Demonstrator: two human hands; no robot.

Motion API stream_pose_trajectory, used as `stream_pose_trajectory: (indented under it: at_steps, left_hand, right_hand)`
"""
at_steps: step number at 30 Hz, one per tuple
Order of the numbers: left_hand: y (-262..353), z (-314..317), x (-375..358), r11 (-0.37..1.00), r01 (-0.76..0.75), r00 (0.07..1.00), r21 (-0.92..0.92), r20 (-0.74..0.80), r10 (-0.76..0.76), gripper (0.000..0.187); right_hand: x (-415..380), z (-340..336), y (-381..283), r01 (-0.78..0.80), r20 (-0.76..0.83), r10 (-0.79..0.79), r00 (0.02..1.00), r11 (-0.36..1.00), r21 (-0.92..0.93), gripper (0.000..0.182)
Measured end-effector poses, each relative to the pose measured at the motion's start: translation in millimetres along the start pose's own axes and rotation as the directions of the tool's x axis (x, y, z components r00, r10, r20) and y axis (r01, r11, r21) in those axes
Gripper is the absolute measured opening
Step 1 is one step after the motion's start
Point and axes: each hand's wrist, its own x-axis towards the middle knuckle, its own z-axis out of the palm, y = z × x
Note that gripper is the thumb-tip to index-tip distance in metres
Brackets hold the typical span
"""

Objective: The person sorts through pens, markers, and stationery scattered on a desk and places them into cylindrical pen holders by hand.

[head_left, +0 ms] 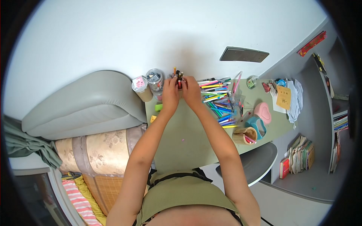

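Observation:
At the far edge of the green table [181, 150], my left hand [171, 95] and my right hand [192, 92] come together from both sides around a bundle of upright pens [179, 77]. The fingers of both are curled against it. Dark, orange and red pen ends show above and between the fingers; whether a holder stands around them is hidden. Left of my left hand are a clear jar [155, 78] with small things inside and a lidded tan canister [141, 89]. Beside my right hand spreads a loose heap of coloured pens and markers [220, 100].
Right on the table are a pink heart-shaped box [263, 113], a blue container [257, 126] and a tan cup [242, 136] with pens. A green block [158, 107] lies left. A grey sofa [86, 105] borders the left, a chair [250, 162] the front right.

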Motion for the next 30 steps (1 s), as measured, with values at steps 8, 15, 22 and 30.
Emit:
stream_pose_trajectory:
  at_steps: [8,15,22,30]
  left_hand:
    - [3,2,-8,0.976,-0.101,0.995,0.191,0.033,0.096,0.033]
    - [14,28,-49,0.957,-0.278,0.947,0.079,0.187,0.259,0.018]
    - [20,94,-97,0.966,-0.257,0.880,0.032,0.422,0.220,0.020]
    - [45,148,-87,0.932,-0.360,0.815,0.037,0.498,0.296,0.025]
  right_hand:
    - [-6,-10,0,0.028,-0.062,-0.029,0.998,1.000,-0.009,0.018]
    - [-57,-49,51,-0.061,-0.117,0.044,0.992,0.987,-0.149,0.019]
    - [-109,-115,84,-0.186,-0.108,0.154,0.982,0.882,-0.433,0.029]
    - [-123,-134,107,-0.058,0.037,0.109,0.993,0.758,-0.650,0.043]
